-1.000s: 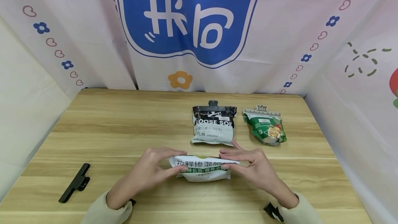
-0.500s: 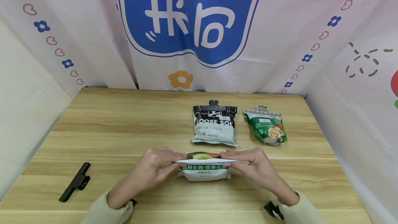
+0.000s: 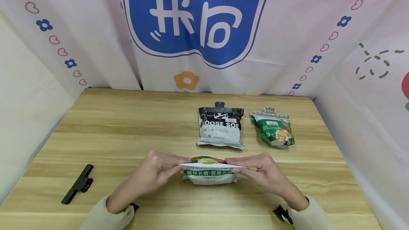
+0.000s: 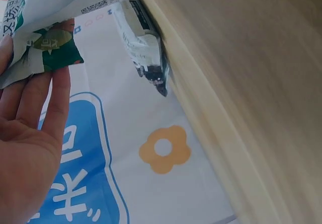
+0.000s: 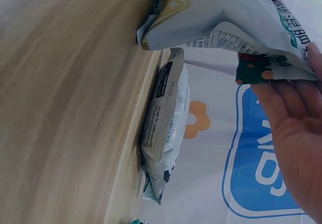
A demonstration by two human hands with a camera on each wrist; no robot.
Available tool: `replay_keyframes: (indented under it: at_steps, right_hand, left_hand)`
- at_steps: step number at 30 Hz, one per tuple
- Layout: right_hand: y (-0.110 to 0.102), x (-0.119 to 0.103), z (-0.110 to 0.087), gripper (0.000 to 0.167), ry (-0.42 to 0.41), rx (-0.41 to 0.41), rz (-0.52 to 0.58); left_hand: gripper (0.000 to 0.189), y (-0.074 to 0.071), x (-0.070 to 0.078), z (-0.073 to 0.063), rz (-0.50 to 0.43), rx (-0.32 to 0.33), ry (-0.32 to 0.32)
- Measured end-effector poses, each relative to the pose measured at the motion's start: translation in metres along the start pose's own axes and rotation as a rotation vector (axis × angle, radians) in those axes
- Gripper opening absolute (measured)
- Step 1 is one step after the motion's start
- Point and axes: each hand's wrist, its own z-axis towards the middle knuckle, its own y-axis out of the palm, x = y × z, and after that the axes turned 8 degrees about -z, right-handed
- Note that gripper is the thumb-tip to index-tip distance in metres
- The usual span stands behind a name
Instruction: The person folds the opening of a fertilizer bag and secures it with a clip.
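Observation:
A white fertilizer bag (image 3: 209, 178) with a green printed band stands upright on the table, close to the person. My left hand (image 3: 153, 171) pinches the left end of its top edge, thumb in front and fingers behind. At the right end my right hand (image 3: 267, 173) pinches it the same way. The top is folded over away from the person, and a green and orange printed strip (image 3: 207, 160) shows beyond the crease. Both wrist views show this folded flap (image 4: 58, 48) held between thumb and fingers.
A black bag clip (image 3: 78, 184) lies on the table at the left. Behind the fertilizer bag lies a black-and-white LOOSE SOIL bag (image 3: 220, 130) with a dark clip (image 3: 219, 108). Right of it sits a green bag (image 3: 271, 130) under a white ruler-patterned clip (image 3: 270, 114).
The top of the fertilizer bag has folded over between both hands, hiding the upper front print and bringing the green and orange strip into sight. Clips and other bags stay put.

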Motion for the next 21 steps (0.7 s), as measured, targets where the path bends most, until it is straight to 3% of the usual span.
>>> replay_keyframes:
  at_steps: [15,21]
  right_hand:
    - [-0.0001,0.0005,0.0021,0.032,-0.035,-0.005,-0.021]
    - [0.0000,0.0026,0.0010,0.033,-0.043,0.005,-0.011]
  left_hand:
    - [0.023,-0.0057,0.0048,0.0016,0.074,0.002,0.041]
    - [0.022,-0.0102,0.0041,-0.0035,0.174,0.074,0.080]
